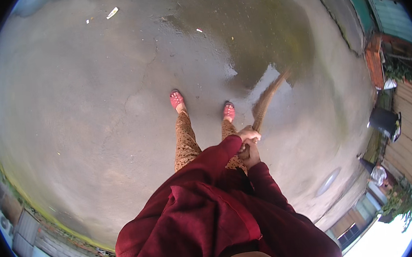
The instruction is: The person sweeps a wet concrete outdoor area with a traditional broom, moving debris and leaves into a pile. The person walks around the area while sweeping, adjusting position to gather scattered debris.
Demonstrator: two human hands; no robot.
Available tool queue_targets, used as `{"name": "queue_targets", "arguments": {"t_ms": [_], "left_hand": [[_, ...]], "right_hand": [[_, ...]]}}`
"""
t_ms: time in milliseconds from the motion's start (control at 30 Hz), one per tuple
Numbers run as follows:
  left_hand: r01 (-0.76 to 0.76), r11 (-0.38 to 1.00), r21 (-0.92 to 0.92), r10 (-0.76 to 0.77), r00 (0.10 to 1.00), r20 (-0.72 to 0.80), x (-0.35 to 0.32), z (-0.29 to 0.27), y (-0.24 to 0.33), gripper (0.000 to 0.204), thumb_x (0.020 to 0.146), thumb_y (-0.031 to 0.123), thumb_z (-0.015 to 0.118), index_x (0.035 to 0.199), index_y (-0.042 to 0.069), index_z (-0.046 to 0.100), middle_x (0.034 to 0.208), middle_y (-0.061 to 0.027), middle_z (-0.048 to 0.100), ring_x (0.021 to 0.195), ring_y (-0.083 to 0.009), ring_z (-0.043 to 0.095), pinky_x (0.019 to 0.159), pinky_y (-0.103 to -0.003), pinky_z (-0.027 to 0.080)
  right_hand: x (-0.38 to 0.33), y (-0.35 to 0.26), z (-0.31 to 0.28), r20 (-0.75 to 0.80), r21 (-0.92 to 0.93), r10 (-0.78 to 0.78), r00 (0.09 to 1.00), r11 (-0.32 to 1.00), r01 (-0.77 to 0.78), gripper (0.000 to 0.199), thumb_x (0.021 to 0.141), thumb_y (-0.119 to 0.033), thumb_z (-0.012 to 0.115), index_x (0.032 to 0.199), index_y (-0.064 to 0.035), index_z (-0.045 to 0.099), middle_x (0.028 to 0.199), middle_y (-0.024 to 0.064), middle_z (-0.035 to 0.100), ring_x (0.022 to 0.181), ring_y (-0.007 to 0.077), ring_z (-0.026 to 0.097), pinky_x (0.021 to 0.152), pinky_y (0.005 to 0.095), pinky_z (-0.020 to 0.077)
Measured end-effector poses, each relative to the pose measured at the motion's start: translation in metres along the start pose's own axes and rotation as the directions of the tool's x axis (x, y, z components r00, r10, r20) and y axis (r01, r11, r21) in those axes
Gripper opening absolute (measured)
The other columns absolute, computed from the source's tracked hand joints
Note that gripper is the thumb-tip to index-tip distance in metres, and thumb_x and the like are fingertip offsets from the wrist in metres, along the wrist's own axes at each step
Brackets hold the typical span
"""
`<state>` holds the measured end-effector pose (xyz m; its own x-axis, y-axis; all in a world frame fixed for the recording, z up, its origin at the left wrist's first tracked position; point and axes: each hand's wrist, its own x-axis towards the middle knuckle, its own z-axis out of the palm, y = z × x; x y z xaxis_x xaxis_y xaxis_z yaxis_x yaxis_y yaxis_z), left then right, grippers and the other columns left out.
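Both hands — left hand point(248, 134), right hand point(251, 155) — gripping broom point(266, 100), wet concrete point(92, 114)

Soft daylight, wet-pavement glare point(256, 82) — fisheye edges

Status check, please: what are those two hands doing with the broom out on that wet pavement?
Left hand and right hand both shut on the broom, stacked. Bristles out ahead-right over wet concrete ground. Small litter scraps far ahead; nothing near the feet.
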<state>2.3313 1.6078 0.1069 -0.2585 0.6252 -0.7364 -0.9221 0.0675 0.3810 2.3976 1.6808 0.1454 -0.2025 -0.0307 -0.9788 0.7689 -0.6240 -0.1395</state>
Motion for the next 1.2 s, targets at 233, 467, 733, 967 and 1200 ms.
{"name": "queue_targets", "arguments": {"t_ms": [233,467,733,967,1200], "left_hand": [[-0.057,0.963,-0.264,-0.029,0.950,-0.311,-0.138,-0.165,-0.108,0.019,0.073,0.024,0.061,0.069,0.007,0.053,0.061,0.0003,0.048,0.055,-0.0081,0.045,0.048,-0.022,0.037],[-0.589,0.807,-0.040,0.294,0.459,-0.838,-0.167,-0.283,-0.090,0.029,0.070,0.012,0.053,0.091,0.002,0.036,0.065,-0.0071,0.051,0.054,-0.0155,0.050,0.049,-0.029,0.044],[-0.450,0.855,-0.257,0.318,0.847,-0.426,-0.092,-0.105,-0.047,0.053,0.072,0.008,0.056,0.117,0.005,0.028,0.066,-0.0061,0.050,0.055,-0.0151,0.052,0.048,-0.027,0.044],[-0.142,0.985,-0.097,0.144,0.989,0.023,0.027,-0.077,0.012,0.027,0.066,0.018,0.062,0.084,0.001,0.050,0.062,-0.0048,0.052,0.054,-0.0129,0.051,0.047,-0.028,0.041],[-0.323,0.811,-0.489,0.132,0.914,-0.384,-0.085,-0.219,0.003,0.014,0.077,0.019,0.055,0.081,0.006,0.049,0.069,-0.0031,0.050,0.059,-0.0095,0.046,0.055,-0.021,0.039]], "right_hand": [[0.041,0.177,0.118,0.220,-0.370,0.506,0.834,0.834,-0.409,0.007,0.075,-0.011,0.051,0.077,-0.0057,0.053,0.065,0.0044,0.052,0.053,0.0142,0.052,0.044,0.0271,0.0423],[0.103,0.151,0.224,0.425,-0.724,0.569,0.704,0.680,-0.113,0.009,0.066,-0.012,0.057,0.063,-0.0069,0.050,0.051,0.0003,0.046,0.037,0.0123,0.043,0.034,0.0254,0.0350],[-0.018,0.071,0.093,0.418,-0.235,0.298,0.858,0.948,-0.214,0.005,0.075,-0.005,0.051,0.072,-0.0063,0.047,0.057,0.0009,0.044,0.049,0.0115,0.044,0.048,0.0247,0.0376],[0.037,0.001,0.077,0.072,0.077,-0.057,0.996,0.996,0.051,0.013,0.078,-0.009,0.051,0.067,-0.0085,0.045,0.058,0.0016,0.043,0.049,0.0136,0.044,0.048,0.0264,0.0399],[0.117,0.087,0.208,0.101,-0.369,0.428,0.898,0.854,-0.366,0.007,0.074,-0.011,0.054,0.070,-0.0085,0.048,0.057,0.0030,0.047,0.045,0.0163,0.049,0.045,0.0298,0.0468]]}}
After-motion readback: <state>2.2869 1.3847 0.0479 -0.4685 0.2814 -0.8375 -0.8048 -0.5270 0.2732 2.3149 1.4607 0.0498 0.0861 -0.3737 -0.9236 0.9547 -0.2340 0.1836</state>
